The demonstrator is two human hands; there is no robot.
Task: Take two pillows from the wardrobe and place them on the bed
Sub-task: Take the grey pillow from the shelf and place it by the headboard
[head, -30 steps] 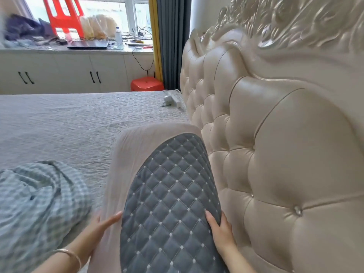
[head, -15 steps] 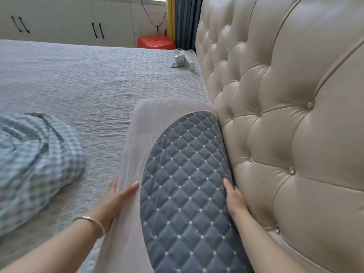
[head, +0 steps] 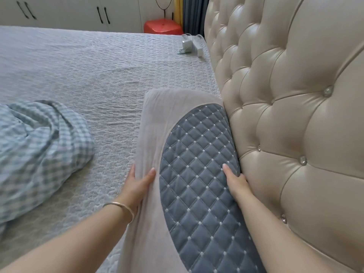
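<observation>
A long beige pillow [head: 157, 123] with a quilted blue-grey oval panel lies on the bed [head: 88, 75], its right side pressed against the tufted cream headboard [head: 285, 95]. My left hand [head: 137, 184], with a thin bangle on the wrist, grips the pillow's left edge, thumb on top. My right hand [head: 234, 180] rests on the blue panel at the pillow's right edge, fingers tucked between pillow and headboard. No second pillow is in view.
A crumpled blue-checked blanket [head: 35, 150] lies on the bed at the left. A white power strip with a charger [head: 192, 44] sits at the bed's far corner. Beyond the bed stand an orange stool [head: 162, 26] and white cabinets [head: 69, 12].
The view has tilted down and moved closer to the bed. The pillow has come down against the headboard; both hands stay on its two sides.
</observation>
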